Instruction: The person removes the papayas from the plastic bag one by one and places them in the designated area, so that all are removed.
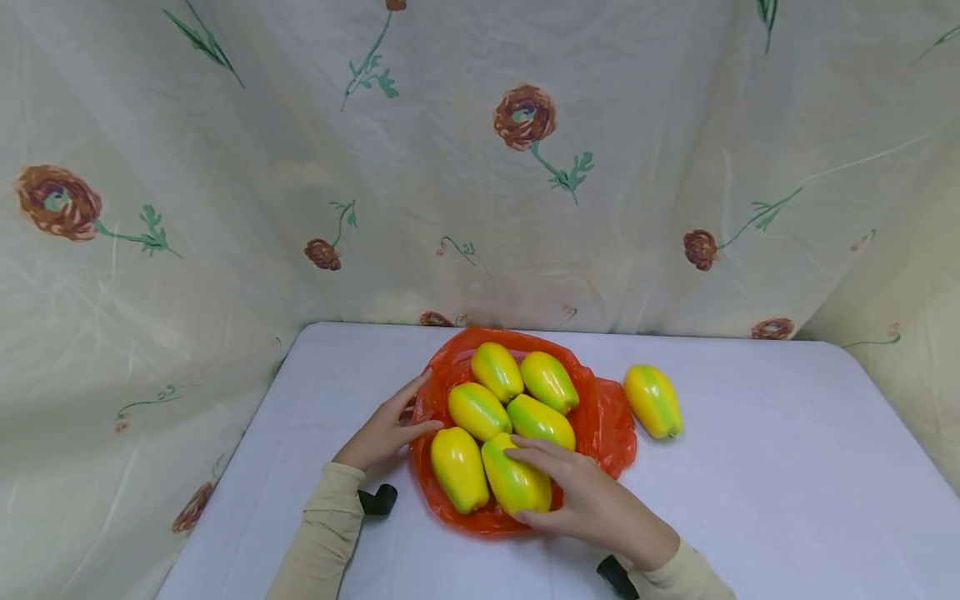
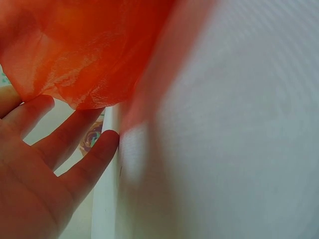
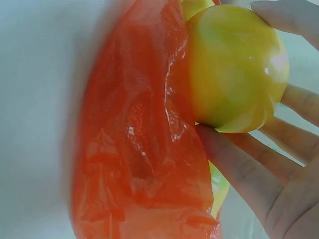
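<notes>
Several glossy yellow-green papayas lie on a spread red plastic bag (image 1: 615,425). My right hand (image 1: 592,500) holds the front papaya (image 1: 517,479), its fingers over the top and thumb at the near end. In the right wrist view that papaya (image 3: 239,69) rises above the bag's crumpled edge (image 3: 144,129), the fingers round it. My left hand (image 1: 386,433) rests against the bag's left side, fingers spread. In the left wrist view its fairly straight fingers (image 2: 75,132) touch the hanging red plastic (image 2: 94,55). Another papaya (image 1: 457,471) lies left of the held one.
A single papaya (image 1: 652,400) lies on the white table (image 1: 765,467), just right of the bag. A pale curtain (image 1: 637,167) with printed flowers hangs behind the table and along its sides. Dark wrist-worn pieces (image 1: 378,500) show by both sleeves.
</notes>
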A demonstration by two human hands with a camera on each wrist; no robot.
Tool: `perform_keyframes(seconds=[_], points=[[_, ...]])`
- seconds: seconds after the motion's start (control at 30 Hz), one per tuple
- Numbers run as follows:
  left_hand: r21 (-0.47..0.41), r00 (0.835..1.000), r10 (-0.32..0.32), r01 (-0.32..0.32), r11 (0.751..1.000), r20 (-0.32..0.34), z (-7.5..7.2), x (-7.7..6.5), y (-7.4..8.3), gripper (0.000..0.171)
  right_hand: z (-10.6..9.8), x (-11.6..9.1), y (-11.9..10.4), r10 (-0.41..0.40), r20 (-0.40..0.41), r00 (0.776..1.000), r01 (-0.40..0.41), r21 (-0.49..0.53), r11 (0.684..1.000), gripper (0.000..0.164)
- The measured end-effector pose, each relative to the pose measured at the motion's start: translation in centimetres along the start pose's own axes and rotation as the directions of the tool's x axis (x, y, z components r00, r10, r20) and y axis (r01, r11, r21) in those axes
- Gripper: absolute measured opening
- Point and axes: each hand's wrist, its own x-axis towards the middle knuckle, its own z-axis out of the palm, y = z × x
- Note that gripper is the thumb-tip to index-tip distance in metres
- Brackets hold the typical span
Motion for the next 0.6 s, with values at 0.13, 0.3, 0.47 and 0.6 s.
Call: perform_keyframes(seconds=[0.13, 0.3, 0.47, 0.6], points=[[0.0, 1.0, 0.006, -0.006, 1.0, 0.002, 0.0, 0.0, 0.0, 0.084, -0.3, -0.2, 0.0, 0.003, -0.025, 1.0, -0.003, -0.01, 1.0, 0.064], [-0.008, 1.0, 0.01, -0.01, 1.0, 0.006, 0.0, 0.0, 0.1, 0.084, -0.7, -0.4, 0.1, 0.005, -0.061, 0.998, -0.006, -0.015, 1.0, 0.064], [-0.004, 1.0, 0.013, -0.013, 1.0, 0.007, 0.0, -0.1, 0.0, 0.084, -1.3, -0.6, 0.5, -0.026, -0.114, 0.993, 0.023, -0.024, 0.999, 0.065], [-0.003, 1.0, 0.014, -0.014, 1.0, 0.005, 0.0, -0.1, 0.0, 0.084, -1.7, -0.8, 0.8, -0.055, -0.156, 0.986, 0.051, -0.03, 0.998, 0.066]])
